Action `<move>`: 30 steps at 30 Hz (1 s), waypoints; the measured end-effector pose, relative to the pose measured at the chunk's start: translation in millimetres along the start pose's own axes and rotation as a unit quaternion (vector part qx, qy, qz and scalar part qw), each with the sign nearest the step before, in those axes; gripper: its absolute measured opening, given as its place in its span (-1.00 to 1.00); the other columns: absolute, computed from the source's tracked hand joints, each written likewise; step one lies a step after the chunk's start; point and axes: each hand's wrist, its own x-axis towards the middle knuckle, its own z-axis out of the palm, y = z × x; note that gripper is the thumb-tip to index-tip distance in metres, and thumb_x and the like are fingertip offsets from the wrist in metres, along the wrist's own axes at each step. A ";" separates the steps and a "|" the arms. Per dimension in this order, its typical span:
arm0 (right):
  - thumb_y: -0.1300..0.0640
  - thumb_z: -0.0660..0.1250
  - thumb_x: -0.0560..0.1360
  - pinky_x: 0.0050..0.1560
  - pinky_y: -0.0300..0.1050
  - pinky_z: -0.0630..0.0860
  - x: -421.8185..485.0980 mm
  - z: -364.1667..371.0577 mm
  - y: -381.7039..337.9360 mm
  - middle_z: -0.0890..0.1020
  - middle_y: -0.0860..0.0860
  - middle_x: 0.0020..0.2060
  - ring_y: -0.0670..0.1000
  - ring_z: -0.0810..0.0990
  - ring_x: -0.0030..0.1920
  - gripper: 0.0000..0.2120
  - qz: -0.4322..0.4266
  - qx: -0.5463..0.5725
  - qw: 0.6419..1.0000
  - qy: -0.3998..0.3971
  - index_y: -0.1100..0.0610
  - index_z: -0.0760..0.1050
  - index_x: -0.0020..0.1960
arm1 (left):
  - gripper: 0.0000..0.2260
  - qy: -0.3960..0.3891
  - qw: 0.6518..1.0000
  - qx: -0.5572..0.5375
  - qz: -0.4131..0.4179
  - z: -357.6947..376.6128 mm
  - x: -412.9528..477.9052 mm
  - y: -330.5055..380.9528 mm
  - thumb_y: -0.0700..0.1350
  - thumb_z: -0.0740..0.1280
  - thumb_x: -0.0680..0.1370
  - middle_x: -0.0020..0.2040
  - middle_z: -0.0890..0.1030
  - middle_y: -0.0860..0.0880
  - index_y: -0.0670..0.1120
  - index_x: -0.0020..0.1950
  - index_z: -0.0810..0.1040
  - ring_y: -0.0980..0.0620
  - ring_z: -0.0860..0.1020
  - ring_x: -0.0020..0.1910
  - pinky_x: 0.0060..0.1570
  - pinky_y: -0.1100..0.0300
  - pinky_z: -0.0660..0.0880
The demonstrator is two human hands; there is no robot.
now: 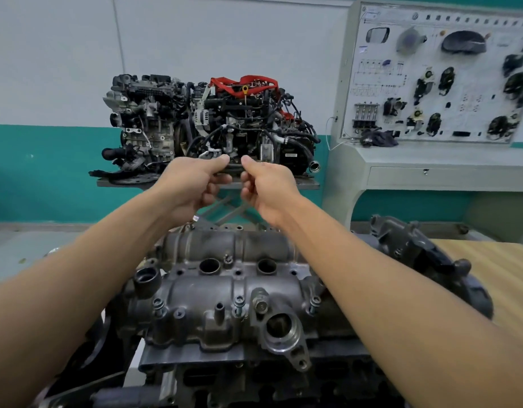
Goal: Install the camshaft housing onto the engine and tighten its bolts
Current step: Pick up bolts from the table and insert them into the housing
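Cross-threading looks the likeliest trouble: bolts (pixel 239 303) stand proud along the 6 o'clock edge of the camshaft housing (pixel 201 290), and one driven in tilted could strip the alloy, while uneven tightening might warp it. Housing is a dull grey ribbed casting with round bores, seated on the engine (pixel 254 384) at centre; the bolts look like bright steel. Left hand (pixel 192 184) and right hand (pixel 266 189) hover at 12 o'clock, fingers curled (whether round anything, I cannot tell).

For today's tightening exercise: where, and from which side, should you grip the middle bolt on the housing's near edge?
Probably best gripped by its head, from straight above: the bolt stands upright, proud of the housing, its lower shank sunk in the hole.
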 end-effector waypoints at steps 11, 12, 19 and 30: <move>0.18 0.46 0.50 -0.06 -0.28 0.56 -12.8 -50.5 -34.4 0.70 0.02 0.05 -0.09 0.66 -0.03 -0.57 -0.123 -0.449 0.877 -0.121 0.11 0.52 0.35 | -0.87 -0.130 0.901 0.375 0.173 9.7 -7.2 2.6 -0.13 0.43 0.57 -0.40 0.65 -0.01 -0.13 -0.13 0.71 0.08 0.48 -0.47 -0.47 0.22 0.46; 0.20 0.45 0.51 -0.09 -0.30 0.55 -14.6 -51.7 -38.4 0.72 0.02 0.01 -0.11 0.67 -0.05 -0.59 -0.131 -0.450 0.871 -0.148 0.10 0.53 0.34 | -0.88 -0.151 0.878 0.417 0.181 12.1 -8.2 4.3 -0.13 0.43 0.57 -0.37 0.67 -0.03 -0.13 -0.12 0.71 0.05 0.50 -0.45 -0.45 0.19 0.49; 0.07 0.49 0.50 -0.44 -0.30 0.48 -16.5 -42.1 -32.8 0.73 0.05 -0.31 -0.04 0.71 -0.34 -0.84 -0.117 -0.437 0.885 -0.108 0.18 0.72 -0.13 | -0.89 -0.139 0.859 0.459 0.178 15.8 -5.4 16.6 -0.29 0.40 0.52 -0.28 0.71 -0.11 -0.15 -0.13 0.72 0.12 0.51 -0.44 -0.41 0.28 0.50; 0.17 0.49 0.50 -0.27 -0.17 0.65 -18.9 -41.6 -31.6 0.72 0.09 -0.33 0.03 0.73 -0.30 -0.88 -0.095 -0.337 0.934 -0.073 0.23 0.70 -0.15 | -0.95 -0.130 0.894 0.364 0.227 9.8 -4.6 7.4 -0.20 0.48 0.52 -0.36 0.64 -0.10 -0.12 -0.10 0.63 0.14 0.46 -0.48 -0.48 0.36 0.36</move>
